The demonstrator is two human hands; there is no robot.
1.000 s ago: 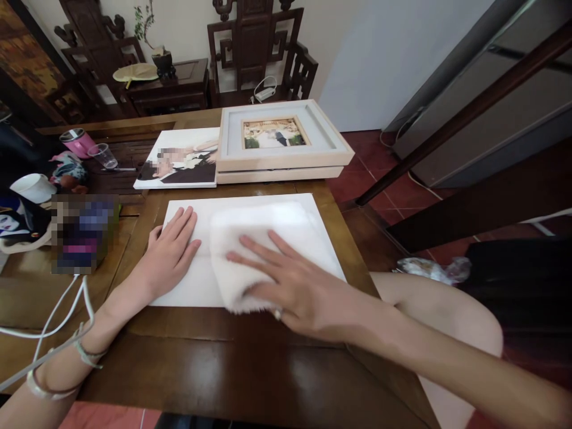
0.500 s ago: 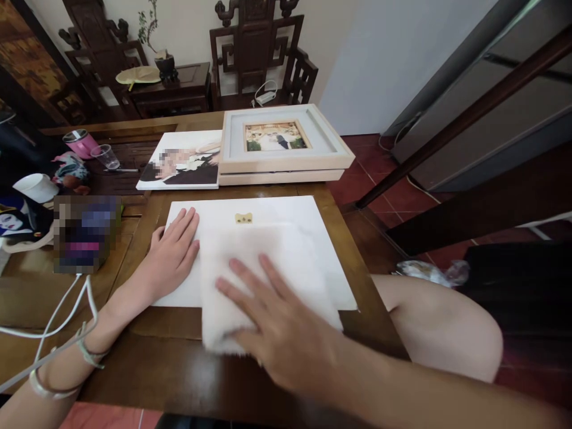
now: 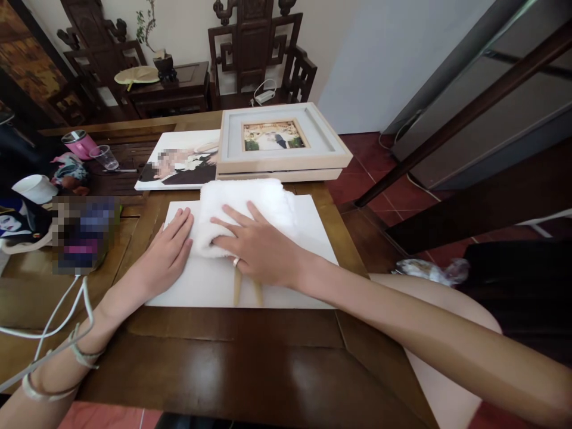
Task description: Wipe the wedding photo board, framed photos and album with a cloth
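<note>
A white flat board (image 3: 286,280) lies face down on the wooden table (image 3: 232,369) in front of me. My left hand (image 3: 167,253) rests flat on its left part, fingers spread. My right hand (image 3: 257,244) presses a folded white towel (image 3: 250,205) against the board's far edge. Two thin wooden strips (image 3: 245,292) show on the board just below my right hand.
Behind the board a light wooden picture frame (image 3: 281,143) lies stacked beside a photo canvas (image 3: 179,161). At the left stand a pink cup (image 3: 80,143), a clear glass (image 3: 105,158), a white bowl (image 3: 33,187) and white cables (image 3: 58,316). Dark carved chairs (image 3: 259,53) stand at the back.
My right hand has slid the towel from the board's near edge up to its far edge. The left hand has stayed flat on the board.
</note>
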